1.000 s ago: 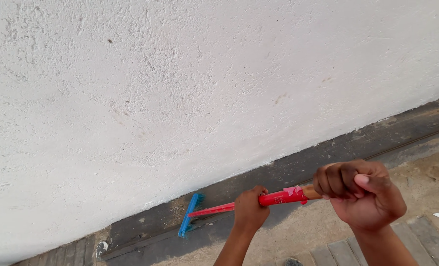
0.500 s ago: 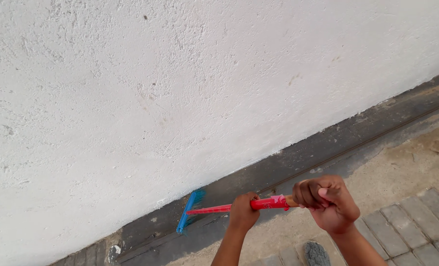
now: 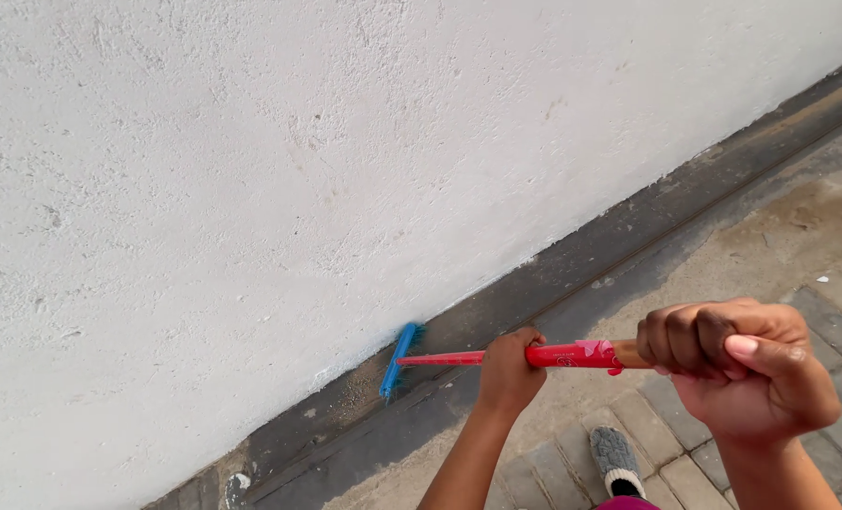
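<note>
A long-handled brush with a red handle [image 3: 572, 355] and a blue bristle head [image 3: 398, 361] reaches toward the foot of a rough white wall [image 3: 298, 161]. The blue head rests against the dark grey base strip [image 3: 553, 279] where it meets the white plaster. My left hand [image 3: 508, 370] is closed around the red handle partway along it. My right hand [image 3: 737, 368] is closed around the near end of the handle, close to the camera.
Below the wall runs a dark strip, then sandy concrete [image 3: 751, 236] and grey paving bricks [image 3: 666, 444] at lower right. A grey shoe tip [image 3: 617, 461] shows near the bottom edge, between my forearms.
The view has shifted, and both hands with the brush now sit a little nearer and to the right. The blue head stays at the base of the wall.
</note>
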